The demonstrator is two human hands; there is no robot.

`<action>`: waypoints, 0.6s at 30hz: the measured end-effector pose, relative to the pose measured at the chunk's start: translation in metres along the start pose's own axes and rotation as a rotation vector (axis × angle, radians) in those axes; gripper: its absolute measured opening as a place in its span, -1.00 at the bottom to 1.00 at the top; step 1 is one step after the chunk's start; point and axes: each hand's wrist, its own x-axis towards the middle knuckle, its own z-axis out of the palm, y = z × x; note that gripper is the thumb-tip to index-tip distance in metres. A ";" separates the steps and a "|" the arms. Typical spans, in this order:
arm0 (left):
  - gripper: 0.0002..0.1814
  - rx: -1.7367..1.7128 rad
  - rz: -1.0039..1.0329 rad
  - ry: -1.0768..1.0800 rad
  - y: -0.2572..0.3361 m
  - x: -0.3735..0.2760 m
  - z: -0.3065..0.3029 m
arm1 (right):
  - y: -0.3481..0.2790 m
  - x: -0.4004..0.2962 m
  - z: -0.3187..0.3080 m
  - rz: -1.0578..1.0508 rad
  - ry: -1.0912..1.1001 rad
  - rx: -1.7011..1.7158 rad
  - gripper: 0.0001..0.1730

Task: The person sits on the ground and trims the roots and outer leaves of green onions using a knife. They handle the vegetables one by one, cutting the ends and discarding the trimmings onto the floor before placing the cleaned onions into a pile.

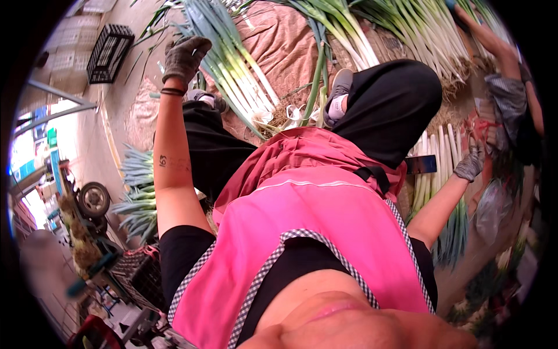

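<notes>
My left hand (185, 60), in a grey knit glove, is raised at the upper left with its fingers bent, beside the green leaves of a pile of large green onions (237, 72). Nothing shows in it, but its palm side is hidden. My right hand (471, 162), gloved too, reaches out to the right, its fingertips at some red ties (479, 126); whether it grips one cannot be told. Just left of it lies a row of green onions (436, 146) with a phone (421, 164) over them. A few onion stalks (317, 83) lie between my feet.
Brown-red cloth (279, 39) covers the floor ahead. More onions (418, 35) lie at the upper right, near a co-worker's arm (490, 41). Leafy bundles (139, 192) and a black crate (141, 272) are at left, another crate (110, 53) farther off. A plastic bag (492, 209) lies at right.
</notes>
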 end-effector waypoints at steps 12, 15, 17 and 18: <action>-0.84 -0.148 -0.114 -0.509 -0.004 -0.030 0.020 | -0.144 -0.195 0.483 0.086 -1.758 -0.439 -0.32; -0.75 0.096 -0.260 -0.414 -0.013 -0.044 0.000 | -0.041 -0.282 0.531 0.340 -1.567 -0.624 -0.29; -0.71 0.126 -0.302 -0.477 -0.023 -0.059 -0.012 | 0.023 -0.321 0.531 0.357 -1.516 -0.788 -0.35; -0.65 0.008 -0.412 -0.577 -0.027 -0.064 -0.015 | 0.049 -0.339 0.526 0.079 -1.499 -0.935 -0.38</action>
